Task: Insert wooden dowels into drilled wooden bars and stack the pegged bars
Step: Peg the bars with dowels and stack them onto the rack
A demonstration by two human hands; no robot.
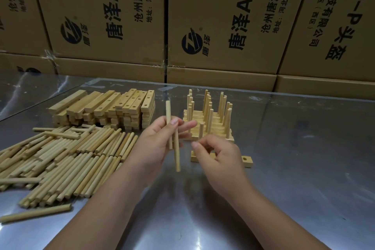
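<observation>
My left hand [156,142] pinches two loose wooden dowels [177,154], held roughly upright above the table. A single drilled bar [246,161] lies flat in front of me, with an open hole at its right end. My right hand [219,156] is over the bar's left half, fingers curled around the bottom of an upright dowel [201,130]; whether it sits in a hole is hidden. Just behind stands the stack of pegged bars [209,126], its several dowels pointing up.
A pile of drilled bars [113,107] sits at the back left, and a large heap of loose dowels [67,156] lies in front of it. One stray dowel [36,213] lies near the left edge. Cardboard boxes [223,26] wall off the back of the metal table [304,168].
</observation>
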